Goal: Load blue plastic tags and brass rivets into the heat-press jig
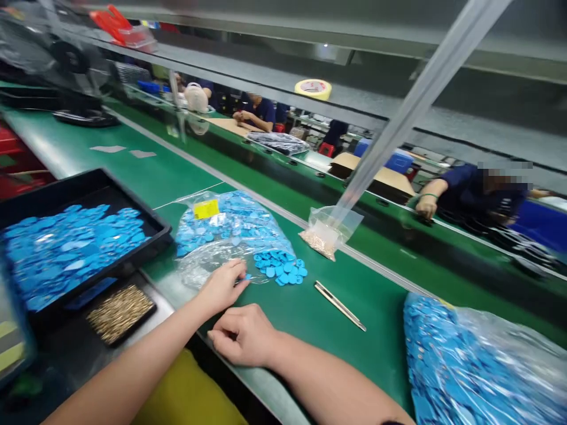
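Observation:
My left hand (pixel 224 285) is over the green table, its thumb and fingers pinched around a small blue plastic piece (pixel 246 277), only partly visible. Just in front of it lies a clear bag of blue pieces (pixel 239 215) with a yellow label. Loose blue pieces (pixel 283 268) spill from the bag's mouth. Closer to me, my right hand (pixel 244 335) rests at the table's edge with its fingers curled in; whatever is inside them is hidden. A slim, pale knife-like tool (pixel 340 305) lies to the right of both hands.
On the left, a black tray (pixel 162 227) carries blue pieces, beside a small box of brass-coloured pins (pixel 120 313). A small bag of pins (pixel 323 241) stands by a slanted metal post (pixel 390 147). Another blue-filled bag (pixel 469 360) is at right. A co-worker (pixel 478 192) sits across.

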Available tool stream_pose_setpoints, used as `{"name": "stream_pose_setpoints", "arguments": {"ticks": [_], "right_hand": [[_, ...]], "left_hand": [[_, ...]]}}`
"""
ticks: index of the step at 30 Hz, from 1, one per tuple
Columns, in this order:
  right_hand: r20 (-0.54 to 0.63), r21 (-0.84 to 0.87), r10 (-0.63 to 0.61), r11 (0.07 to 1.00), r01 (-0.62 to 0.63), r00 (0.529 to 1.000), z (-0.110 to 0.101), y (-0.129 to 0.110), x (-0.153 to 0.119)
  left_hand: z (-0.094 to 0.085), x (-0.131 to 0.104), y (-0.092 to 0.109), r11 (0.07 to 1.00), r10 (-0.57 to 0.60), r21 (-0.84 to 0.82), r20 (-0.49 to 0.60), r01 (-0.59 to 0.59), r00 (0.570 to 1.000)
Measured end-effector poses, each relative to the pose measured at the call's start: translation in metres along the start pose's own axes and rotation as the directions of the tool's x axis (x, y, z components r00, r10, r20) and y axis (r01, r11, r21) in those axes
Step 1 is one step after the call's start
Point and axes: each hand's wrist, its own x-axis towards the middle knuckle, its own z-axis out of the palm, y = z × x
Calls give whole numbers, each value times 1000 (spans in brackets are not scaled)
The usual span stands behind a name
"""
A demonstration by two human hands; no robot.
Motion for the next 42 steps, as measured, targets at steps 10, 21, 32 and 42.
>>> {"name": "stream_pose_setpoints", "arguments": {"ticks": [10, 21, 32, 42], "right_hand": [[-214, -384, 503, 745, -546, 837, -54, 57, -25], [-227, -239, 532, 782, -576, 816, -51, 70, -22], [-272, -323, 468, 779, -538, 841, -51, 60, -18], [-285, -400, 372, 792, -462, 884, -32, 32, -19]], "left_hand": [[24, -13, -28, 998, 22, -50, -217, -33, 976], [15, -13, -22, 993, 34, -101, -250, -61, 968], [6, -36, -2, 1000, -21, -23, -434, 12, 901], [29, -52, 6, 967, 36, 243, -437, 79, 899]]}}
